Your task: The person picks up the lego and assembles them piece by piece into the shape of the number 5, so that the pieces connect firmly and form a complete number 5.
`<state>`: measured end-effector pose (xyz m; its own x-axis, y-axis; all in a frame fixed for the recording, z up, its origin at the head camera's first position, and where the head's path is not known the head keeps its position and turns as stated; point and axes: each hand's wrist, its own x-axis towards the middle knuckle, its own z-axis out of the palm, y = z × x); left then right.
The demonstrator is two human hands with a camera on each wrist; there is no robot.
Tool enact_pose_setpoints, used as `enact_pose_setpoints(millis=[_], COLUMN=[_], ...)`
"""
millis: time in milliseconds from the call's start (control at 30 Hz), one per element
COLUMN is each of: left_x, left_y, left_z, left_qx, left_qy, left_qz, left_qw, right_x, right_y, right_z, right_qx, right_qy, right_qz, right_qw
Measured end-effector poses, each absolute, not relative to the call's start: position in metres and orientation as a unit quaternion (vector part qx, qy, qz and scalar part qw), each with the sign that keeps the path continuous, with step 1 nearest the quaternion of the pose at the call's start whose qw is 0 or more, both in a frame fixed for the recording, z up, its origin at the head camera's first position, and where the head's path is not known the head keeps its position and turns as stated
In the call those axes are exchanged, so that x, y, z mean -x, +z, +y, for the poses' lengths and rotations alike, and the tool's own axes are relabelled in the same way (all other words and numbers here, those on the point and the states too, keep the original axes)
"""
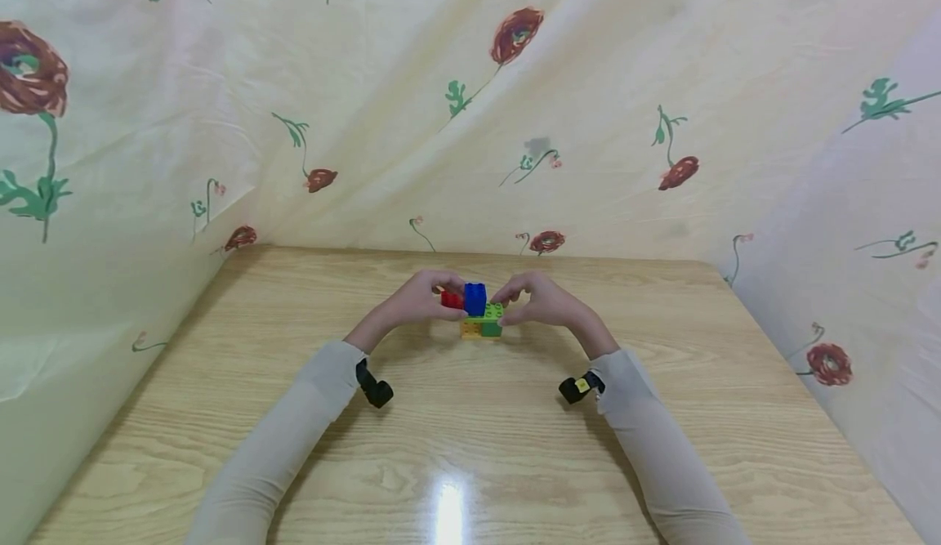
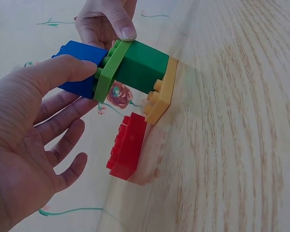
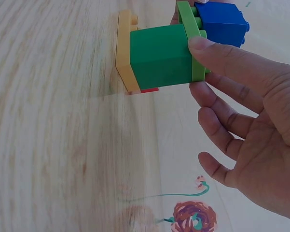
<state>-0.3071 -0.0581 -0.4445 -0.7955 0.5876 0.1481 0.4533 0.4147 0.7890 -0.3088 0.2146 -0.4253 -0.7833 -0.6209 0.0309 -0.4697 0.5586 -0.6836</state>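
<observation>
A small toy-brick build stands on the table between both hands. At its bottom is a yellow-orange plate (image 2: 163, 94). A dark green brick (image 3: 160, 55) sits on the plate's right end, and a light green plate (image 2: 111, 70) lies across its top. On the left part of that upper plate is a blue brick (image 1: 474, 300). My left hand (image 1: 421, 298) pinches the blue brick between thumb and fingers. The right hand (image 1: 542, 300) grips the light green plate's right end with its thumb and fingertips. A red brick (image 2: 129, 147) lies on the table beside the build, near my left fingers.
The wood-grain table (image 1: 470, 414) spreads around the bricks. A cream cloth (image 1: 382, 104) with painted flowers hangs behind it and along both sides. Each wrist carries a black strapped camera, the left camera (image 1: 376, 390) and the right camera (image 1: 577, 388).
</observation>
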Motion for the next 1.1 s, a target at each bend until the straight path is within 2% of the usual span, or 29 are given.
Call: enact_pose_setpoints(millis=[1100], left_x=[0.3066], left_y=[-0.4423], left_z=[-0.058], left_qx=[-0.301], left_qy=[0.437], left_qz=[0.844], left_qw=[0.074], right_x=[0.3076], right_y=[-0.4249], right_z=[0.2148], right_qx=[0.31], right_qy=[-0.345], right_qz=[0.88], right_qw=[0.105])
